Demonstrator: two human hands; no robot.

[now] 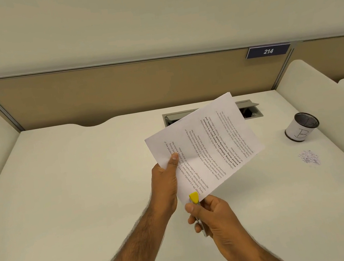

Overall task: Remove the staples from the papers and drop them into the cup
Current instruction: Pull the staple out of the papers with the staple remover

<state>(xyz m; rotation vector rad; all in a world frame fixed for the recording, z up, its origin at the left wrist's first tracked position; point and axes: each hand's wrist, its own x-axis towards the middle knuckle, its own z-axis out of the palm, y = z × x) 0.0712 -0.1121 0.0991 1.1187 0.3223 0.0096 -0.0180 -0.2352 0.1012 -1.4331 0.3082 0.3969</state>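
Printed white papers (205, 147) hang above my desk, left hand (166, 185) pinching their edge for tension; right hand (211, 214) clamps the yellow-tipped staple remover (194, 198) at their near corner. Labelled mesh cup (302, 126) waits at two o'clock.

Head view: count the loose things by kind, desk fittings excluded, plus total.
Stapled papers, held in the left hand: 1
Yellow-tipped staple remover, in the right hand: 1
Mesh cup marked B: 1
Pile of loose staples on the desk: 1
Total: 4
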